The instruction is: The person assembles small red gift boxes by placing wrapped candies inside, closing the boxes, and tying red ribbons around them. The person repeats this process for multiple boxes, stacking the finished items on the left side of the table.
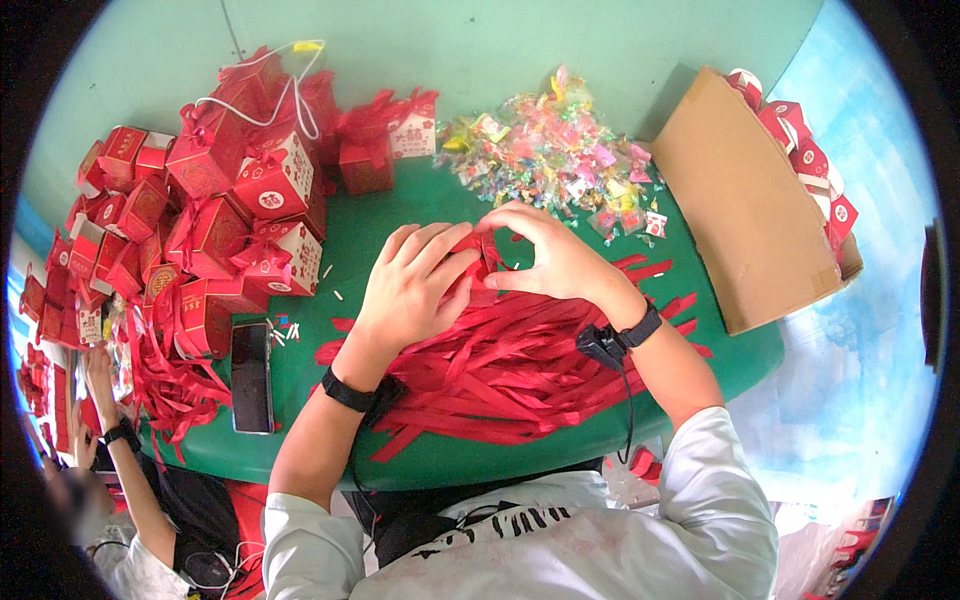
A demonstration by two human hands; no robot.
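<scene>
Both hands meet at a small red gift box (486, 258) over the middle of the green table (385, 215). My left hand (415, 285) lies over its left side with fingers bent round it, hiding much of the box. My right hand (550, 255) curves in from the right, its thumb and forefinger closed on the box's right edge. Whether a ribbon is also between the fingers I cannot tell. Beneath and in front of the hands spreads a loose heap of cut red ribbons (500, 370).
Finished red boxes with bows (210, 235) are stacked at the left, beside a dark phone (252, 378). Wrapped candies (560, 150) lie in a heap at the back. A cardboard box (750, 200) holding red boxes stands right. Another person's hand (98, 380) works at the far left.
</scene>
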